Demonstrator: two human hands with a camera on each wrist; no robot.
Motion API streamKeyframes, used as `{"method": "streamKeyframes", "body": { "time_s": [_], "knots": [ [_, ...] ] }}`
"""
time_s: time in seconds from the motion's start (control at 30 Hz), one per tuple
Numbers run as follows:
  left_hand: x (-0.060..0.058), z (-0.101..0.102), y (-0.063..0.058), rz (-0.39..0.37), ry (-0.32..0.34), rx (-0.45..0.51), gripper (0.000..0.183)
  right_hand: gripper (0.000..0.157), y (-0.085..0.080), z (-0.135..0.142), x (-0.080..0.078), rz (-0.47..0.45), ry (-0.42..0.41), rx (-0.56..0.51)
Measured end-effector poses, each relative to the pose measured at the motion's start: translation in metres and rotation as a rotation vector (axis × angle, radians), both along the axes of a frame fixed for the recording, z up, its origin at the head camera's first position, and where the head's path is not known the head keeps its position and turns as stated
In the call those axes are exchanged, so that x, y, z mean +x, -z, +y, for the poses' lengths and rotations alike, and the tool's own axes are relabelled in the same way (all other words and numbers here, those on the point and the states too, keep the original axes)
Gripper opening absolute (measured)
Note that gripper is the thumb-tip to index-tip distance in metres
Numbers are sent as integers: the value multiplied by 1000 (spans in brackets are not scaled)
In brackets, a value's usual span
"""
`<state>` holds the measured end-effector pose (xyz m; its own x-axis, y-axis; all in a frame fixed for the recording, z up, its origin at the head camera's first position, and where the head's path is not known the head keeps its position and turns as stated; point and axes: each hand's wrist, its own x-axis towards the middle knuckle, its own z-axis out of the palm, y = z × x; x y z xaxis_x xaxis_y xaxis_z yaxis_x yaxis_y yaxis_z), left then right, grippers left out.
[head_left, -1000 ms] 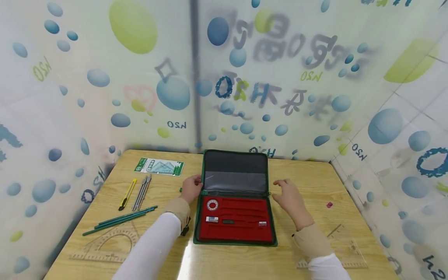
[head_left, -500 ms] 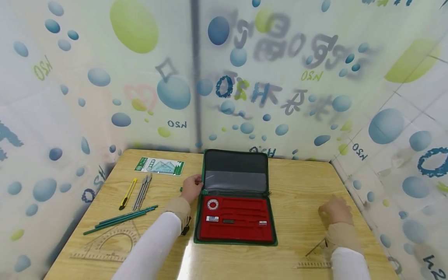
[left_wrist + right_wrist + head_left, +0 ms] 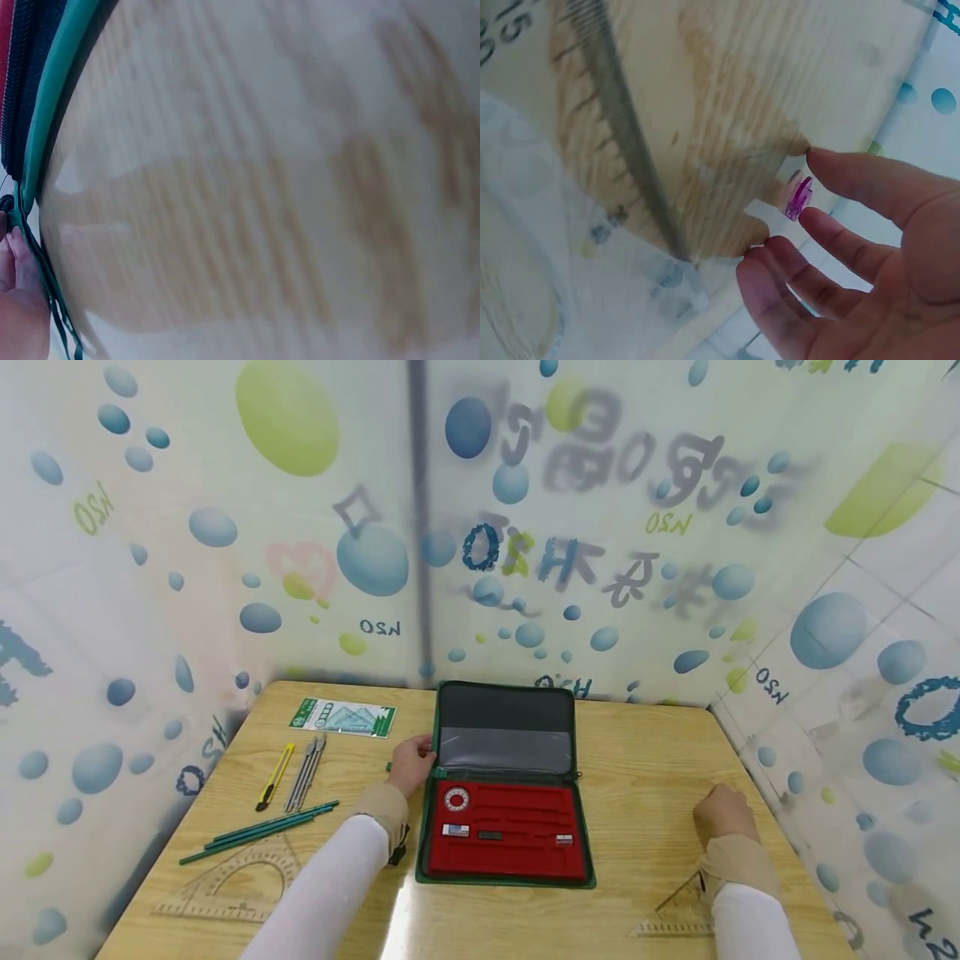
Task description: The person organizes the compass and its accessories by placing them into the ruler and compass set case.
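A green zippered case [image 3: 506, 706] lies unfolded, its red insert holding a white ring-shaped dial [image 3: 456, 799], an eraser [image 3: 455, 831], a small dark piece [image 3: 490, 836] and a metal pencil sharpener [image 3: 563, 839]. My left hand [image 3: 410, 764] pinches the case's left edge by the hinge, beside a green strap [image 3: 49, 270]. Over the table's right side, my right hand [image 3: 725, 814] reaches down around a small clear-and-purple piece [image 3: 799, 196]. The index fingertip is against or very near it; a slight gap shows by the thumb. In the head view the hand hides this piece.
Left of the case lie packaged set squares [image 3: 342, 717], a yellow utility knife [image 3: 274, 777], silver metal tools like compasses [image 3: 306, 774], green pencils [image 3: 262, 832] and a clear triangle [image 3: 232, 897]. Another clear triangle [image 3: 675, 914] lies partly under the right wrist. Patterned curtains surround the table.
My right hand has moved from beside the case to the right, over the small purple piece, and its fingers have drawn in. My left hand has stayed at the case's edge.
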<state>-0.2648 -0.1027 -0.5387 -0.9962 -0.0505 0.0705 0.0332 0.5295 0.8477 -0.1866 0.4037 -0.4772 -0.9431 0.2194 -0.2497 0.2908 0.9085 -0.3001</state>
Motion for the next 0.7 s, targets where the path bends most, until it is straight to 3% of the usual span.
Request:
{"method": "streamKeyframes", "body": {
  "time_s": [0.17, 0.37, 0.7],
  "knots": [
    [0, 1, 0, -1, -2, 3, 32, 21, 1, 2, -4, 73, -16, -7],
    [-1, 1, 1, -2, -3, -3, 33, 28, 4, 3, -10, 68, 8, 4],
    [-1, 0, 3, -2, -7, -6, 32, 15, 10, -5, -17, 121, 44, 33]
  ]
}}
